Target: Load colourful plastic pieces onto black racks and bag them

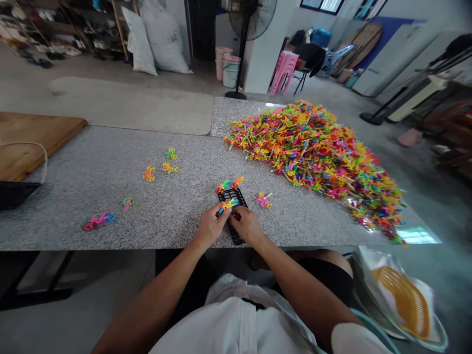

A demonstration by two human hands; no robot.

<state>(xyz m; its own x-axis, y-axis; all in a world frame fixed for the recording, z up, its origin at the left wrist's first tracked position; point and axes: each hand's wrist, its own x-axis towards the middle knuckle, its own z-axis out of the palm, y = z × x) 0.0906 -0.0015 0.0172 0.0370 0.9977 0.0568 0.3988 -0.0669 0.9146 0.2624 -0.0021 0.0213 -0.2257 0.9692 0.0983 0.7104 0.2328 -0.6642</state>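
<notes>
My left hand point(213, 225) pinches a small yellow-and-blue plastic toy point(230, 203) with wheel-like loops. Closed beside it, my right hand point(248, 225) has its fingertips at the toy's near side; part of the toy is hidden by the fingers. Beneath both hands lies a black slotted plastic rack point(236, 236). At the rack's far end sit a red-green-blue toy point(222, 186) and an orange-red toy point(237, 182). A pink-and-yellow toy point(264, 199) lies on the table just right of the rack.
A large heap of colourful toys point(313, 147) covers the right side of the speckled grey table point(121, 162). Several loose toys, among them a yellow one point(170, 168) and a pink-blue one point(99, 221), lie leftward. A wooden board point(33, 140) occupies the far left.
</notes>
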